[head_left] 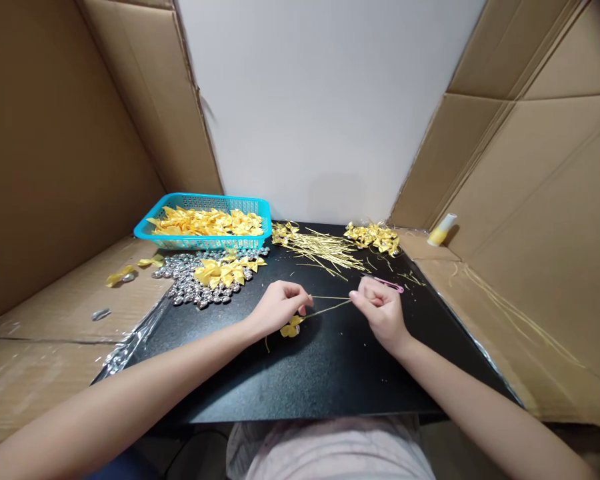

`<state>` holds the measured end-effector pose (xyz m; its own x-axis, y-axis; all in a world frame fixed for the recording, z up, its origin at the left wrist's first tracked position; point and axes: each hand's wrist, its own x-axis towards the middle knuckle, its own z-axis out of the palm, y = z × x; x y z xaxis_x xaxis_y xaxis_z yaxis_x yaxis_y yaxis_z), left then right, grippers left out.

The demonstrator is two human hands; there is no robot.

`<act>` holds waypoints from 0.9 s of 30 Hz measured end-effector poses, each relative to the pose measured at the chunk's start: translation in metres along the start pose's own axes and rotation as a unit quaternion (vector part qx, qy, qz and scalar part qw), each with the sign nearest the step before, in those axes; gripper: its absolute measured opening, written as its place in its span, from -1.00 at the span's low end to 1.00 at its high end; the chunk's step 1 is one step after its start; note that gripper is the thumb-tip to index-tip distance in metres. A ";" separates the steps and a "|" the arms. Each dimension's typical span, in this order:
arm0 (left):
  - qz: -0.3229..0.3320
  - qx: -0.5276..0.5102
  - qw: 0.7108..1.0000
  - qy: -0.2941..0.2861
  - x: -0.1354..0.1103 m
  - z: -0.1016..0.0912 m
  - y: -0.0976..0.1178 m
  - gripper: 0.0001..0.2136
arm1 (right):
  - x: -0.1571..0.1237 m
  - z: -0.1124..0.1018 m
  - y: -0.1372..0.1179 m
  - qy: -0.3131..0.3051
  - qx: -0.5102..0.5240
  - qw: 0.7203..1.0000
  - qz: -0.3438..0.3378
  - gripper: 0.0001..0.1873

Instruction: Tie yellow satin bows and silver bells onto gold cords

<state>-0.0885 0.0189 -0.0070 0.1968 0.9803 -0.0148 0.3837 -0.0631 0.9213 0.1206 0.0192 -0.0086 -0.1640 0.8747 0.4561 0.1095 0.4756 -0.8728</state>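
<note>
A: Start at the hands. Left one?

B: Left hand (280, 308), over the middle of the black table (330, 373): thumb and fingertips pinched together on a thin gold cord (330, 298).

A: Right hand (381, 312)?

B: Curled nearly into a fist, thumb pressed to the index finger, gripping the same cord. Two strands cross the gap: the upper reaches the left fingertips, the lower slants down to a small yellow ribbon bow with a shiny bead (291, 327).

A: Where is that bow?

B: Just below the left hand. Cannot tell whether it touches the table.

A: Near the right hand?

B: A tool with a pink handle (394, 286), partly hidden behind it. Farther back, a loose pile of straight gold cord lengths (325, 250), and to its right a heap of yellow bows with cords (374, 237).

A: Left side?

B: A spread of shiny silver beads (180, 279), some yellow ribbon pieces (225, 272) on top. Behind, a turquoise perforated plastic basket (203, 238) holding many more.

A: Outermost?

B: Brown cardboard panels (545, 220) on both sides; a white and yellow tapered spool (441, 230) at far right.
</note>
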 end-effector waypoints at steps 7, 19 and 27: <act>0.004 -0.018 1.000 -0.023 0.002 -0.005 0.003 -0.80 | 0.013 -0.006 0.002 0.065 0.067 0.996 0.005 -0.49; 0.096 0.087 0.991 0.020 -0.016 0.000 0.012 -0.77 | 0.010 -0.007 0.014 0.188 -0.135 0.973 0.002 -0.79; 0.073 0.004 0.997 -0.008 -0.021 0.004 0.019 -0.75 | -0.003 0.005 -0.001 -0.017 -0.270 0.920 -0.285 -0.90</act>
<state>-0.0815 -0.0033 0.0087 0.2652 0.9575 0.1131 0.3571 -0.2066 0.9110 0.1162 0.0157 -0.0102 -0.3755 0.4706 0.7984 0.4655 0.8407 -0.2766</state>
